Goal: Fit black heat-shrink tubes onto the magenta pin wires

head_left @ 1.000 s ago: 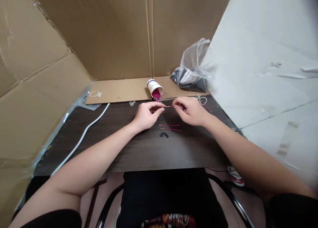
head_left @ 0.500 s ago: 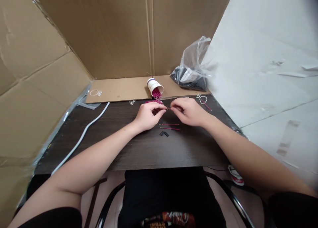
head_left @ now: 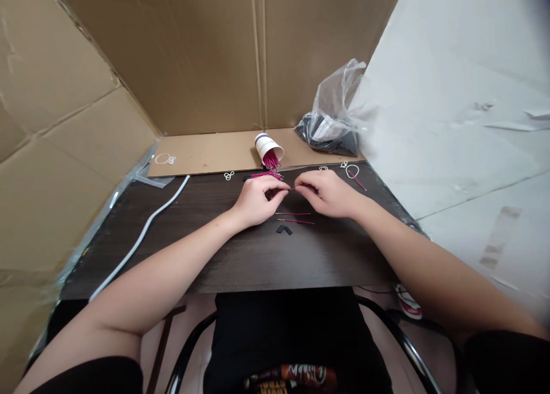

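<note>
Your dark table (head_left: 240, 256) carries the work. Behind your grip a tipped cup (head_left: 267, 148) spills many magenta wires not yet handled. Your left hand (head_left: 255, 199) and right hand (head_left: 329, 193) pinch one thin wire (head_left: 291, 188) between fingertips; two loose wires (head_left: 294, 217) and black sleeves (head_left: 283, 229) lie just below.
</note>
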{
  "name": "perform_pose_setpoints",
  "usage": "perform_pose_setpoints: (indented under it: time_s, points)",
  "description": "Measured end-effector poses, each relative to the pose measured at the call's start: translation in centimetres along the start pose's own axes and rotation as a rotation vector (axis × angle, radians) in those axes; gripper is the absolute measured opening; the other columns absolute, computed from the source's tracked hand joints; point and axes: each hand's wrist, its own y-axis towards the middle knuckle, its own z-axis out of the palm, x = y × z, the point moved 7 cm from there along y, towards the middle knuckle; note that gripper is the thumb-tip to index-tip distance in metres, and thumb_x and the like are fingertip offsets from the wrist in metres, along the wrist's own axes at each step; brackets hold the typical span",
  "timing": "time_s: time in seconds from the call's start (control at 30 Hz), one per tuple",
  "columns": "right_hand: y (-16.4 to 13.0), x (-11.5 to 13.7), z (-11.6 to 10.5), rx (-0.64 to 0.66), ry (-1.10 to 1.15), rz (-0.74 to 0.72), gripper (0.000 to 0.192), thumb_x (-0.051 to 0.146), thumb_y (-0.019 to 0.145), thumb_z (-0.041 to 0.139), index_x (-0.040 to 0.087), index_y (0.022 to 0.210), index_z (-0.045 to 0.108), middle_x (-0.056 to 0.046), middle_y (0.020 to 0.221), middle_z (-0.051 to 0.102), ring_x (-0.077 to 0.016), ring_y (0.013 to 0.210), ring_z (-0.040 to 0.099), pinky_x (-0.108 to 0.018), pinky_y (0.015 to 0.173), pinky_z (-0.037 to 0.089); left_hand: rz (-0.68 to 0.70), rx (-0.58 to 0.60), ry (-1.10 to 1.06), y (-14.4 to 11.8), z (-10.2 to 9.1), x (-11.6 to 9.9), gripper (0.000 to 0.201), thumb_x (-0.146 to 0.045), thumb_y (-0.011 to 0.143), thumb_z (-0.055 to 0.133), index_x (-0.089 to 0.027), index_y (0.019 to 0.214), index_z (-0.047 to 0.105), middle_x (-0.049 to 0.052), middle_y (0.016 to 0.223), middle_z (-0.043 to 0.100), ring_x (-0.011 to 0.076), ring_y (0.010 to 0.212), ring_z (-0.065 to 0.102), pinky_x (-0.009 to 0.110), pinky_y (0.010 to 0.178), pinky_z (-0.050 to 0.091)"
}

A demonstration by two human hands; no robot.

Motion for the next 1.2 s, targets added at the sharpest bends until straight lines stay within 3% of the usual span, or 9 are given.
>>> perform_pose_setpoints:
  time_s: [0.3, 0.37, 0.47, 0.53, 0.67, 0.83, 1.03, 1.13, 1.2]
  points:
    - [0.0, -0.5, 0.6, 0.052, 0.041, 0.073, 0.018, 0.027, 0.111, 0.057, 0.019, 0.100, 0.069, -0.004, 0.084, 0.070, -0.0194, 0.074, 0.061, -0.035, 0.075, 0.045, 0.032, 0.010, 0.049, 0.1, -0.1, -0.9, 0.012, -0.017, 0.099, 0.075, -0.018, 0.103, 0.086, 0.006, 0.094, 0.082, 0.0170, 0.075, 0.071, 0.033, 0.073, 0.059]
    - [-0.1, -0.8, 0.3, 0.005, 0.013, 0.111, 0.015, 0.033, 0.110, 0.062, 0.020, 0.108, 0.068, -0.007, 0.093, 0.070, -0.0215, 0.079, 0.062, -0.037, 0.078, 0.047, 0.023, -0.013, 0.094, 0.2, -0.5, -0.9, 0.011, -0.017, 0.097, 0.074, -0.018, 0.101, 0.085, 0.006, 0.093, 0.082, 0.0165, 0.073, 0.070, 0.033, 0.074, 0.059]
    - [-0.3, -1.2, -0.8, -0.146, -0.065, 0.160, 0.032, 0.039, 0.105, 0.071, 0.019, 0.127, 0.060, -0.015, 0.123, 0.064, -0.0279, 0.098, 0.063, -0.045, 0.090, 0.053, -0.056, -0.123, 0.251, 0.6, -2.3, -0.3, 0.009, -0.014, 0.090, 0.074, -0.017, 0.094, 0.081, 0.005, 0.088, 0.080, 0.0176, 0.073, 0.069, 0.035, 0.076, 0.059]
    - [-0.4, -1.2, -1.2, -0.201, -0.090, 0.175, 0.034, 0.038, 0.102, 0.073, 0.020, 0.126, 0.056, -0.016, 0.126, 0.060, -0.0295, 0.101, 0.061, -0.046, 0.091, 0.053, -0.145, -0.188, 0.377, 0.8, -3.5, 0.6, 0.007, -0.015, 0.086, 0.074, -0.017, 0.090, 0.079, 0.006, 0.086, 0.079, 0.0192, 0.074, 0.067, 0.037, 0.078, 0.058]
    - [-0.1, 0.0, 0.3, 0.022, 0.021, 0.091, 0.015, 0.028, 0.102, 0.071, 0.022, 0.101, 0.057, -0.007, 0.100, 0.063, -0.0239, 0.089, 0.058, -0.040, 0.083, 0.048, -0.255, -0.172, 0.520, 1.0, -4.4, 2.5, 0.002, -0.020, 0.082, 0.076, -0.018, 0.082, 0.074, 0.008, 0.085, 0.076, 0.0215, 0.074, 0.063, 0.039, 0.075, 0.055]
    - [-0.3, 1.4, 2.5, 0.292, 0.113, 0.023, 0.010, 0.019, 0.101, 0.073, 0.019, 0.095, 0.065, -0.006, 0.095, 0.065, -0.0218, 0.091, 0.058, -0.036, 0.084, 0.046, -0.158, -0.166, 0.595, 0.9, -4.3, 3.2, 0.009, -0.019, 0.076, 0.075, -0.020, 0.072, 0.067, 0.009, 0.080, 0.069, 0.0221, 0.074, 0.055, 0.038, 0.070, 0.052]
    - [-0.7, 1.1, 3.7, 0.391, 0.087, 0.047, 0.011, 0.013, 0.104, 0.067, 0.018, 0.095, 0.068, -0.009, 0.100, 0.069, -0.0232, 0.095, 0.060, -0.037, 0.088, 0.047, -0.158, -0.116, 0.647, 1.0, -4.3, 3.0, 0.017, -0.016, 0.075, 0.077, -0.021, 0.073, 0.061, 0.012, 0.085, 0.066, 0.0290, 0.086, 0.058, 0.045, 0.080, 0.057]
    - [-0.7, 0.8, 3.8, 0.380, 0.014, 0.052, 0.012, 0.015, 0.106, 0.064, 0.019, 0.095, 0.066, -0.010, 0.101, 0.068, -0.0246, 0.095, 0.060, -0.039, 0.089, 0.048, -0.109, -0.121, 0.597, 1.0, -3.8, 1.1, 0.010, -0.015, 0.083, 0.073, -0.019, 0.088, 0.066, 0.013, 0.096, 0.071, 0.0306, 0.095, 0.063, 0.047, 0.087, 0.057]
    - [-0.6, 0.2, 3.5, 0.325, -0.019, 0.067, 0.010, 0.016, 0.107, 0.061, 0.019, 0.098, 0.064, -0.011, 0.103, 0.068, -0.0249, 0.095, 0.060, -0.039, 0.089, 0.049, 0.030, -0.064, 0.442, 0.6, -2.4, -0.9, 0.004, -0.017, 0.090, 0.070, -0.018, 0.091, 0.067, 0.010, 0.096, 0.072, 0.0266, 0.093, 0.065, 0.043, 0.088, 0.057]
